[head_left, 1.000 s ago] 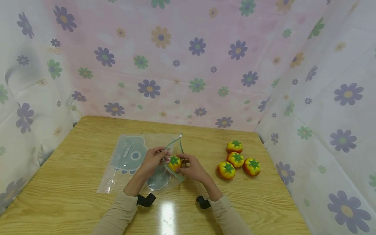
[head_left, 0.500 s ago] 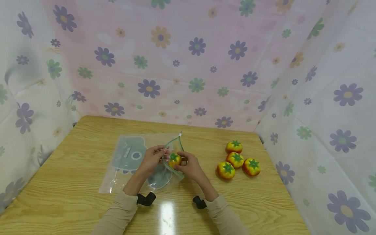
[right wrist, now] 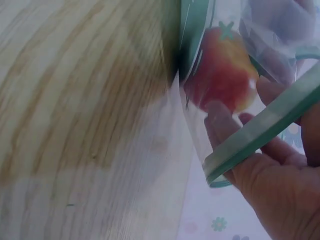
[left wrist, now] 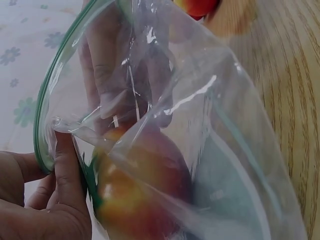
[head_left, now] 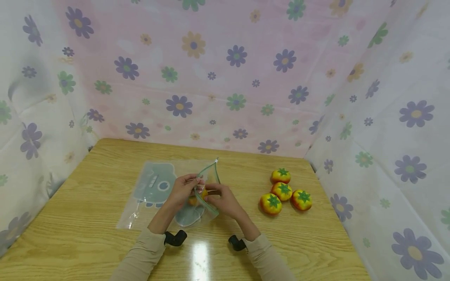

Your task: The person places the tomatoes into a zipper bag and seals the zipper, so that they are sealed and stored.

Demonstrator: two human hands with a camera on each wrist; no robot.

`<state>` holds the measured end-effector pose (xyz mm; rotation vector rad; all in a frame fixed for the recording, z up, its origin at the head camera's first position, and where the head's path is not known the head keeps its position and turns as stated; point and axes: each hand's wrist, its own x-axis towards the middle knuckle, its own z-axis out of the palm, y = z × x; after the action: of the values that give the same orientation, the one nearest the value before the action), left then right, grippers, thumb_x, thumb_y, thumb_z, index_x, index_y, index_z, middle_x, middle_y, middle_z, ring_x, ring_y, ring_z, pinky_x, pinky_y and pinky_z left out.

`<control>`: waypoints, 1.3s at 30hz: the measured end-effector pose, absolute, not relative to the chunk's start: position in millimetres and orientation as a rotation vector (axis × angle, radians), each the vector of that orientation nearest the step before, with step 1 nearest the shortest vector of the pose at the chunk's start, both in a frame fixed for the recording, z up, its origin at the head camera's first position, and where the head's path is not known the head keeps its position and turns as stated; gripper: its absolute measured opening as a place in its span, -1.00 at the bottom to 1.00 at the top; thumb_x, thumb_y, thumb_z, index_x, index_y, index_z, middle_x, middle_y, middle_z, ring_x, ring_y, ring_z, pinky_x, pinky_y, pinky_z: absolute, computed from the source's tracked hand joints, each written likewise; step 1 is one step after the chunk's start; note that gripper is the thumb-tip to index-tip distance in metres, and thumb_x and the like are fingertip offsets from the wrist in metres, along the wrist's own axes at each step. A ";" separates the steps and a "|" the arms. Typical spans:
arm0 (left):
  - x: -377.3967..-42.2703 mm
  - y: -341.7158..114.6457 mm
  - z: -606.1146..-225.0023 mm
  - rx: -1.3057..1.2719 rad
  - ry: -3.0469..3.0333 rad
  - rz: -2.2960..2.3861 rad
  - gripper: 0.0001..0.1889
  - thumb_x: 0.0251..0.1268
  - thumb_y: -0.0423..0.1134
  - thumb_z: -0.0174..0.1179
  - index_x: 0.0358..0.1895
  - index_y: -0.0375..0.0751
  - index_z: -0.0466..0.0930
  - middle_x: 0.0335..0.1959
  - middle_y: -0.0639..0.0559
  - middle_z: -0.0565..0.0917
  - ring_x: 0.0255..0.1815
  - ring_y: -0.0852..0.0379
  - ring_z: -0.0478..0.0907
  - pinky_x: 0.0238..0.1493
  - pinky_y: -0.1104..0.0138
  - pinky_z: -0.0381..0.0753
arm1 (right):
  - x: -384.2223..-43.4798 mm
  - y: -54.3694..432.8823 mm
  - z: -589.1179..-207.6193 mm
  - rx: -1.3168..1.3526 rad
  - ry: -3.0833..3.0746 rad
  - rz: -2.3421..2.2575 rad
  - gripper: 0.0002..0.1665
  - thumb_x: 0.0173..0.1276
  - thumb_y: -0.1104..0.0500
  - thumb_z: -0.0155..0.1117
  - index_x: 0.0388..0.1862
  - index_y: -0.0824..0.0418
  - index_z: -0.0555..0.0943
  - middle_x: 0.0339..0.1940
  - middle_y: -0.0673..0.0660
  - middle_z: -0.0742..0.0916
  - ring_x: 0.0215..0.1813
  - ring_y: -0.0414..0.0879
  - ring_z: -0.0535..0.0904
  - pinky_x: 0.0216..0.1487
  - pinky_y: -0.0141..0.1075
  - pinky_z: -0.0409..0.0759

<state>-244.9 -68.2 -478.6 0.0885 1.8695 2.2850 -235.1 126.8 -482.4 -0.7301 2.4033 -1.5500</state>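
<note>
Head view, lower centre: the left hand [head_left: 180, 193] pinches the clear bag [head_left: 210, 208] by its rim; the red-yellow fruit [head_left: 192, 200] lies inside. Left wrist: the fruit, lower centre, looks light, firm — likely best cupped by its sides; the bag seems limp. Right wrist, lower right: the right hand [right wrist: 275, 177], fingers straightish, reaches in — touching the fruit.

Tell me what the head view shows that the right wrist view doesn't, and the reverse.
Only the head view: four loose red-and-yellow fruits, both beige sleeves and the printed one-eyed face.

Only the right wrist view: a broad red side of the bagged fruit, close up.

Both: the clear bag with its green rim, the right hand, the wooden tabletop and the flowered cloth.
</note>
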 end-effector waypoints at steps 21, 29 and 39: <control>-242.4 -70.7 -475.2 0.058 1.892 2.292 -0.70 0.58 -0.39 0.04 0.19 -0.54 0.53 -0.32 0.06 0.76 -0.37 0.24 0.69 -0.30 0.43 0.71 | -237.8 149.6 -467.1 -0.538 2.496 -2.012 -0.75 0.53 0.39 0.16 0.08 0.45 0.65 0.10 0.44 0.69 0.15 0.38 0.59 0.08 -0.30 0.71; -242.7 -70.9 -479.0 0.089 1.894 2.278 -0.69 0.59 -0.36 0.04 0.20 -0.53 0.53 -0.28 0.01 0.77 -0.36 0.25 0.69 -0.32 0.46 0.69 | -240.4 178.9 -443.2 -0.453 2.572 -2.067 -0.75 0.51 0.39 0.18 0.07 0.41 0.67 0.08 0.35 0.72 0.12 0.25 0.63 0.03 -0.44 0.67; -241.4 -72.5 -476.7 0.086 1.848 2.306 -0.68 0.60 -0.38 0.03 0.22 -0.56 0.49 -0.24 -0.06 0.77 -0.34 0.23 0.68 -0.26 0.41 0.73 | -241.1 236.4 -426.0 -0.584 2.751 -1.621 -0.70 0.58 0.22 0.16 0.18 0.28 0.65 0.14 0.29 0.71 0.21 0.21 0.62 0.21 -0.16 0.67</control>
<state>-241.4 -72.5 -476.7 0.0856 1.8484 2.3059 -241.1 236.4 -426.0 -0.5845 2.7512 -1.6215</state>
